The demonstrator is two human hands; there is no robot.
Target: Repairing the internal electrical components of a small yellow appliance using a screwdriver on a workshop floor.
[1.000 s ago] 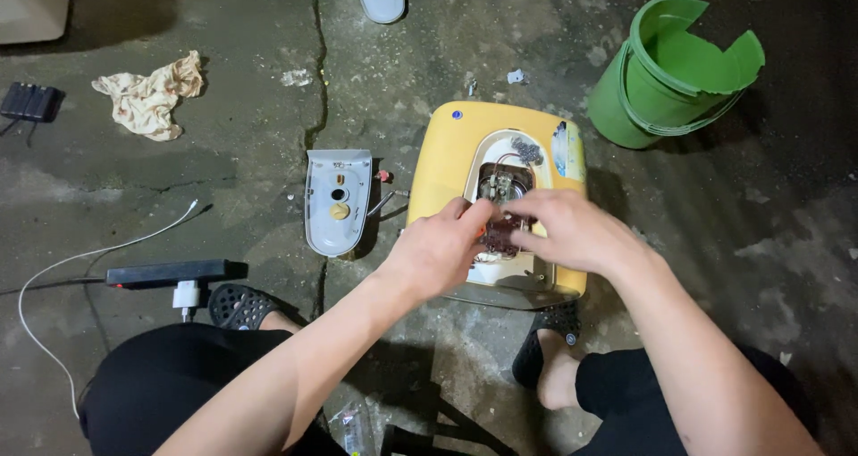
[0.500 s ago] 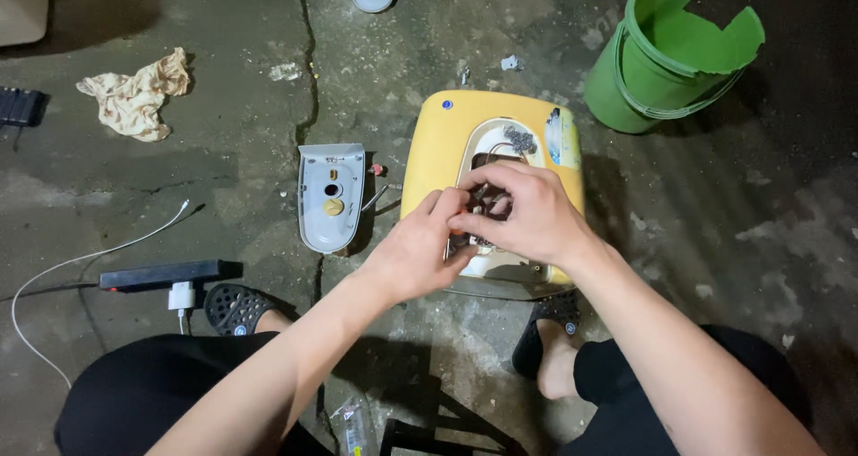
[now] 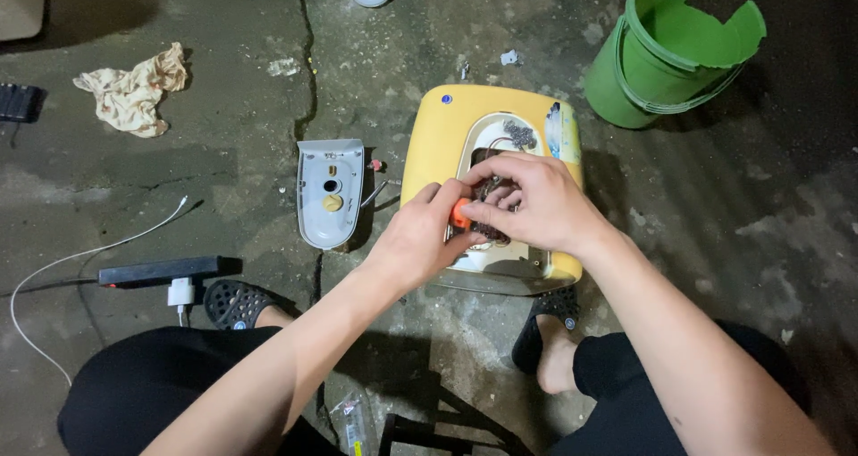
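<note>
Yellow appliance: on the concrete floor, opened up.
Left hand: now pinching an orange-handled tool — wasn't visible earlier.
Right hand: fingers curled into the opening — grip unclear.
Grey cover: lying just left.

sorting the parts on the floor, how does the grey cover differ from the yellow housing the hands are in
The grey cover is narrow, lies alone and untouched, hollow side up; the yellow housing is broader, and both the left hand and right hand work at its open middle. The cover shows only a small yellow disc; the housing shows wiring. Both rest on the concrete floor.
</note>
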